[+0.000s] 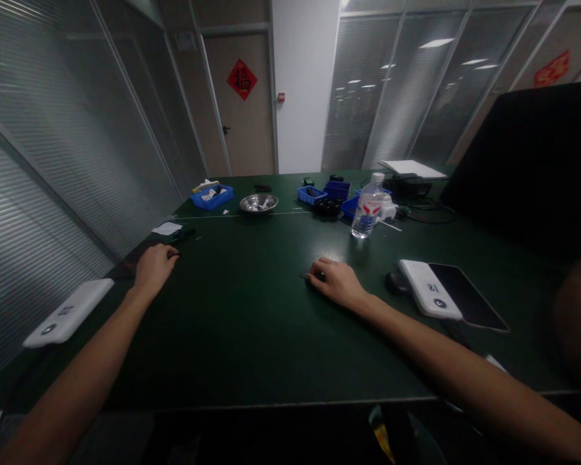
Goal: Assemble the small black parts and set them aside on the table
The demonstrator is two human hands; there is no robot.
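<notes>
My left hand [155, 270] rests over the left side of the dark green table [232, 323], its fingers curled together. A small dark thing shows at its fingertips, too small to name. Just beyond it lie dark tools or cables [181, 236] and a white paper [167, 228]. My right hand [335, 281] is near the table's middle, closed around a small dark tool [305, 276] whose thin, pale tip points left. The rest of that tool is hidden in the fingers.
Blue trays [213, 199], a metal bowl [258, 205] and a water bottle [368, 206] stand toward the back. White power banks [70, 313] lie at left and right [428, 289], the right one beside a dark tablet [467, 297]. A black shape [527, 168] blocks the right.
</notes>
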